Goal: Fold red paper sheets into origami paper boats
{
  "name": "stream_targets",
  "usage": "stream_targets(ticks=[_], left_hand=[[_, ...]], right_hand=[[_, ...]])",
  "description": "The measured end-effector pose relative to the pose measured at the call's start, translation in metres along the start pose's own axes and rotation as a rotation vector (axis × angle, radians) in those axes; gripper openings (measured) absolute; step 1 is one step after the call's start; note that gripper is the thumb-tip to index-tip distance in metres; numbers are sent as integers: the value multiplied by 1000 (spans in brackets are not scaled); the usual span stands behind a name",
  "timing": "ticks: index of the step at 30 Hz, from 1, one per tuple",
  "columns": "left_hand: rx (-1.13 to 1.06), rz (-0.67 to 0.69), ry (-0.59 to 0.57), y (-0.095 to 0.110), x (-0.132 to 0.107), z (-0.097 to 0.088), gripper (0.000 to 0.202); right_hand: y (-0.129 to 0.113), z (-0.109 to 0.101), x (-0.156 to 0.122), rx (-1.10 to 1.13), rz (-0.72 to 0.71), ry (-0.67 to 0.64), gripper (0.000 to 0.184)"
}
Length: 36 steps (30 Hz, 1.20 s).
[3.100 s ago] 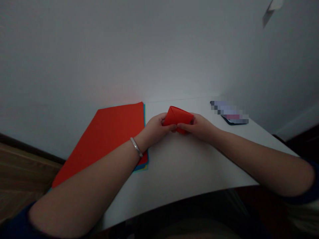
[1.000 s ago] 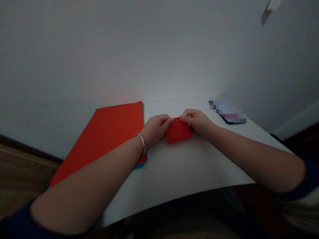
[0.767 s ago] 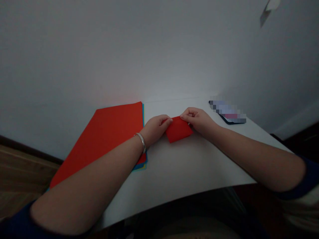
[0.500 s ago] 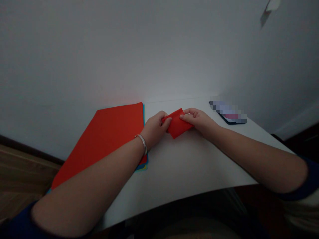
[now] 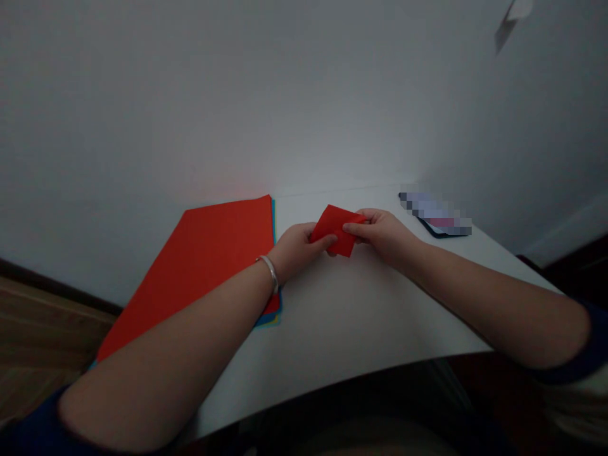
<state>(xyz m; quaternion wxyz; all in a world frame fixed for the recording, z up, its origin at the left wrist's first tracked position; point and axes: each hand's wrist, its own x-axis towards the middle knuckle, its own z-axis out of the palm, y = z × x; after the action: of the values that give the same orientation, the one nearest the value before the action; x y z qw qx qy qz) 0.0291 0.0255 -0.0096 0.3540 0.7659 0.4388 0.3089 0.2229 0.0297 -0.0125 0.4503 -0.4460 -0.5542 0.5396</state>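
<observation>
Wall [image 5: 304,101]: plain, grey in dim light, rising beyond both hands. Table [image 5: 361,316]: white top, beneath both hands and extending toward the wearer.

Folded paper [image 5: 334,223]: one piece, red, small, four-sided, tilted, between the two hands. Whether it touches the tabletop cannot be told.

Left hand [image 5: 300,246]: closed on the paper's left side, thumb on the near face, other fingers mostly hidden behind. Bracelet [image 5: 270,273]: silver-coloured, at this hand's wrist.

Right hand [image 5: 382,231]: pinching the paper's right side, thumb across the face, fingers partly hidden behind.

Paper stack [image 5: 213,247]: large sheets, red uppermost, blue and yellow edges showing, just left of the left hand; the left forearm crosses in front and hides part of it.

Flat item [image 5: 439,218]: dark-edged, upper face pixelated, on the table beyond and to the right of the right hand, apart from it.

Wooden panel [image 5: 42,335]: brown, well left of the left hand, past the stack. White fixture [image 5: 521,9]: on the wall, high above and right of the right hand, cut by the frame.
</observation>
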Motion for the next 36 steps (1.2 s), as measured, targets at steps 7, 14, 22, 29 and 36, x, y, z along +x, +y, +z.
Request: stream_targets(ticks=[7,14,22,29,36], left_hand=[[133,81,48,5,-3,2,27],[208,58,42,2,2,2,34],[298,26,-23,2,1,0,37],[314,-26,84,2,1,0,38],[134,-103,58,2,-3,0,33]], right_hand=[[-4,4,-3,-163,-9,-262,24],[-4,7,-5,-357,-148,-114,15],[-6,6,-5,-524,-219,-95,17],[-9,0,-3,-530,-33,-30,17],[-11,-7,-1,-442,15,-61,19]])
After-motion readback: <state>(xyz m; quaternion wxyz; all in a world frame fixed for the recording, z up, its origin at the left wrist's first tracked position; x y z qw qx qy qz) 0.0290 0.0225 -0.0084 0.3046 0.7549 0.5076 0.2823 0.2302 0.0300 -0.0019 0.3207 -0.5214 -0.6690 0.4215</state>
